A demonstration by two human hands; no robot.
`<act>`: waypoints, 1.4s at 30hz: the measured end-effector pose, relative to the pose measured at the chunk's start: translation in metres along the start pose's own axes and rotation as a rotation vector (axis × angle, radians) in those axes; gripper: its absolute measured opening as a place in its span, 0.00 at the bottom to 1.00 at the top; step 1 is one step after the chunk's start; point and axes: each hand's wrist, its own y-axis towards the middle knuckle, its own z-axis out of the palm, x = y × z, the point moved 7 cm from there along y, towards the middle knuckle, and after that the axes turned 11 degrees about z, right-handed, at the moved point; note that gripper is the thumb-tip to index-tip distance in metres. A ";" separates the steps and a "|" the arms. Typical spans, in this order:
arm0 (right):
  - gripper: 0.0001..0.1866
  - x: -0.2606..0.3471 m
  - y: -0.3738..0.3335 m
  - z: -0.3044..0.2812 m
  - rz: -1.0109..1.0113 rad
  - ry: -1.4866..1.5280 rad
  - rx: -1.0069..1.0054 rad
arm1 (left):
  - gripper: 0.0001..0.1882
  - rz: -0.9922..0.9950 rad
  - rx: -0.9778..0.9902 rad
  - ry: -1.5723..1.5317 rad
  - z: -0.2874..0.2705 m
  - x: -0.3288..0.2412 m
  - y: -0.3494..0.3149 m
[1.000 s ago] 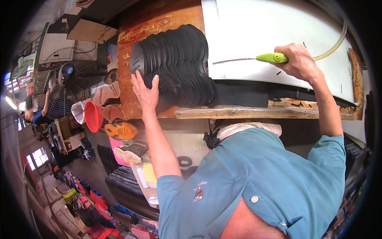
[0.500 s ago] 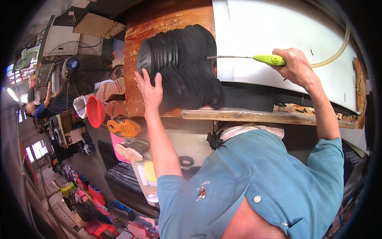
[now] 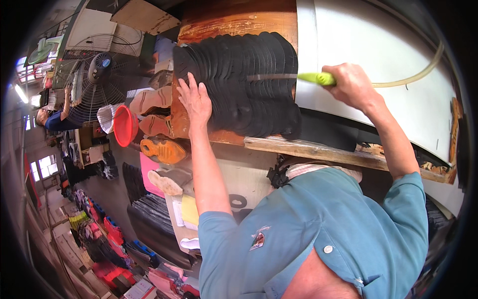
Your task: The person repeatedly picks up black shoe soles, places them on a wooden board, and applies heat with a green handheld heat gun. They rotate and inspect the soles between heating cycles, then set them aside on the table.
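A row of black sole-shaped sheets lies overlapped like shingles on an orange-brown wooden board. My left hand rests at the left end of the row, fingers spread, fingertips touching the leftmost sheets. In my right hand is a tool with a lime-green handle and a long, thin, flat front part. The front part is blurred and reaches left over the sheets; whether it touches them I cannot tell. From behind the fist a yellowish hose curves away to the right.
White sheeting covers the bench on the right. A wooden rail edges the near side. At left are a red bowl, an orange shoe sole and a caged fan. Another person stands far left.
The tool in my right hand has moved left, farther over the black sheets. My left hand stays at the row's left end. The whole view has shifted slightly.
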 end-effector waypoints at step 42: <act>0.08 0.050 0.025 0.029 -0.318 -0.071 0.155 | 0.36 -0.052 -0.095 0.075 -0.023 0.066 0.000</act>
